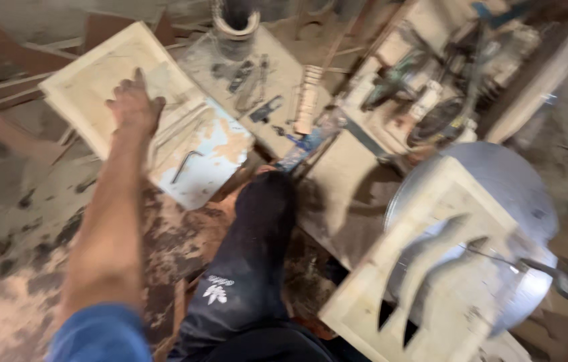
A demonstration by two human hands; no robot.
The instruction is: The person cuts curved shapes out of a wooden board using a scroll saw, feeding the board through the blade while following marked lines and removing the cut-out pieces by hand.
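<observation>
Left hand (134,106): arm stretched far-left, palm down, fingers loosely together, resting flat on a pale rectangular wooden board (96,74); nothing gripped. Just right of the hand, a bent metal hex key (185,165) lies on a chipped light-blue panel (213,157). Right hand: outside the view. Near right: pale carved wooden panel with curved cut-outs (424,281) lies over a round grey metal disc (518,194). Centre, near: person's leg in dark trousers (250,261). Floor: sawdust. Frame is motion-blurred.
</observation>
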